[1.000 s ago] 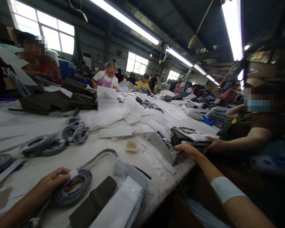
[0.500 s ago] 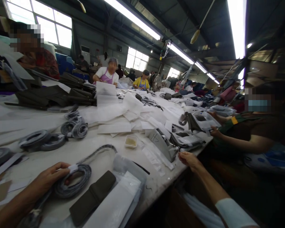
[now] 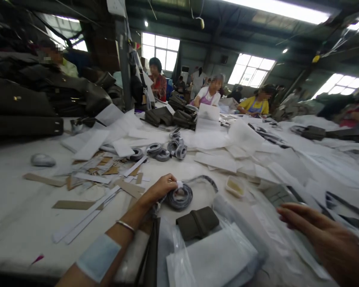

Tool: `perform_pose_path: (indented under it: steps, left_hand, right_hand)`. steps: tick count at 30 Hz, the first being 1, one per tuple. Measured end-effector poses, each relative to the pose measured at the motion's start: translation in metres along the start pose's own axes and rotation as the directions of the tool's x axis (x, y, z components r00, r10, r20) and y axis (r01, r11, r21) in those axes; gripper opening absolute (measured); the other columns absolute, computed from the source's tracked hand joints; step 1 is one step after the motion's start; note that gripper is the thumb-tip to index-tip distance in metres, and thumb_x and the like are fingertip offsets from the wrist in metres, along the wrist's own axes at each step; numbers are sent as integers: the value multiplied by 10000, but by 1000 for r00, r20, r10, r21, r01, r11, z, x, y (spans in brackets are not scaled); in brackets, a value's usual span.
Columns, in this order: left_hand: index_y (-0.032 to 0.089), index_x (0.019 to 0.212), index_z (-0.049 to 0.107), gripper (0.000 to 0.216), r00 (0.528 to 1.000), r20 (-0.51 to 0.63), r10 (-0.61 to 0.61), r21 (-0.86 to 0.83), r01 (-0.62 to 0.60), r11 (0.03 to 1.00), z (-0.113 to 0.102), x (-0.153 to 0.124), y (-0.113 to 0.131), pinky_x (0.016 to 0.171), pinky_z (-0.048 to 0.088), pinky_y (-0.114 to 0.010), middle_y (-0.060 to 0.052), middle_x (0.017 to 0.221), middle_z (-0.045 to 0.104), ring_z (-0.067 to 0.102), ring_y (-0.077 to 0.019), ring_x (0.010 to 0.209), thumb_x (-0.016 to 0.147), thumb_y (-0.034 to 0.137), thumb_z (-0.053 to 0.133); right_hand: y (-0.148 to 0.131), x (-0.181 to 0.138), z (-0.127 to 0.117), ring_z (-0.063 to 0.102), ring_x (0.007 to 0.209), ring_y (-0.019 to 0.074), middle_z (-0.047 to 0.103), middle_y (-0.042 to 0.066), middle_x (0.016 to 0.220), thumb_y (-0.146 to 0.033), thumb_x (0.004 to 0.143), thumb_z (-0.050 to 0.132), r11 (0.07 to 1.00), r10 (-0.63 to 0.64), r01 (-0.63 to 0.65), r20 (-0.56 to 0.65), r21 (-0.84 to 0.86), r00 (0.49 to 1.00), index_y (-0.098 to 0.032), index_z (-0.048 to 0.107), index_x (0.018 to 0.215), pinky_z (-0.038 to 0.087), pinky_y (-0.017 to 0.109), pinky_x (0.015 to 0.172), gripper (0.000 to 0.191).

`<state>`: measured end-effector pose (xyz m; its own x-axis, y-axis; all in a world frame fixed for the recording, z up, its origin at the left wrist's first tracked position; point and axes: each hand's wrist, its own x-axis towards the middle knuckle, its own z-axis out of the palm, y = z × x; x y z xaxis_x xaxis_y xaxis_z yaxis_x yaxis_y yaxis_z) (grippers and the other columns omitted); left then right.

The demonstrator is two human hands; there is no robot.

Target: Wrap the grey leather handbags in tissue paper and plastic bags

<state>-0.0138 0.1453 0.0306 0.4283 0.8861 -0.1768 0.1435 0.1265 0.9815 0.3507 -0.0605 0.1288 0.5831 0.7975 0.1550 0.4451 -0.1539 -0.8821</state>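
My left hand pinches the white band on a coiled grey strap that lies on the white table. My right hand hovers above the table at the lower right, blurred, fingers stretched out and nothing in it. Between my hands lie a folded dark olive pouch and a stack of clear plastic bags. A dark strap runs down from the coil toward me.
Several more grey strap coils sit farther back. Cardboard and white paper strips litter the left. A small shallow tray stands right of the coil. Dark bags pile at the far left. Several people work at the far side.
The view has swung left. My right hand pulled back from the tape dispenser and now hovers open near me. My left hand kept its hold on the coil.
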Motion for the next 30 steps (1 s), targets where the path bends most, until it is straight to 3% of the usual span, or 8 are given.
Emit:
perform_pose_path:
  steps: [3, 5, 7, 9, 15, 30]
  left_hand:
    - [195, 807, 531, 254, 999, 4, 36, -11, -36, 999, 2, 0, -4, 527, 396, -244, -4, 629, 656, 562, -147, 536, 622, 353, 600]
    - [194, 813, 530, 252, 998, 7, 61, -15, -61, 998, 2, 1, -6, 536, 399, -244, 1, 632, 649, 566, -148, 549, 640, 358, 610]
    - [192, 818, 533, 252, 997, 2, 82, -16, -82, 996, 2, 2, -7, 548, 400, -245, 8, 640, 639, 571, -150, 574, 651, 361, 618]
    - [190, 821, 536, 256, 995, -20, 99, -8, -99, 995, 1, 2, -7, 556, 390, -242, 18, 652, 623, 562, -147, 597, 652, 360, 627]
    - [185, 801, 542, 202, 990, -82, 117, 38, -114, 993, 0, 5, -6, 534, 319, -231, 50, 625, 532, 463, -121, 585, 655, 308, 608]
    - [178, 819, 552, 190, 977, -139, 163, 108, -148, 983, 4, -2, 1, 581, 343, -252, 43, 670, 532, 472, -136, 627, 679, 291, 610]
  right_hand:
    - [-69, -9, 112, 668, 689, 225, 723, 73, 756, -499, 604, 832, 966, -38, -33, 266, 258, 963, -205, 705, 874, 500, 323, 598, 419]
    - [-93, -14, 172, 655, 655, 206, 703, 30, 667, -445, 599, 841, 924, -72, -93, 409, 370, 910, -180, 630, 1035, 456, 278, 551, 551]
    - [-99, -17, 213, 655, 634, 200, 715, 21, 669, -402, 586, 837, 900, -57, -171, 497, 401, 866, -173, 571, 1075, 429, 254, 515, 602]
    - [-93, -17, 236, 653, 609, 193, 715, 16, 651, -374, 582, 827, 902, -9, -224, 536, 368, 844, -183, 557, 1017, 414, 239, 492, 547]
    - [-68, -13, 256, 665, 587, 189, 695, 2, 618, -345, 539, 814, 895, 164, -349, 522, 278, 837, -215, 539, 804, 389, 209, 424, 404]
    - [-59, -15, 267, 691, 592, 179, 722, 28, 683, -449, 578, 799, 916, 180, -336, 524, 219, 833, -191, 533, 749, 433, 189, 398, 407]
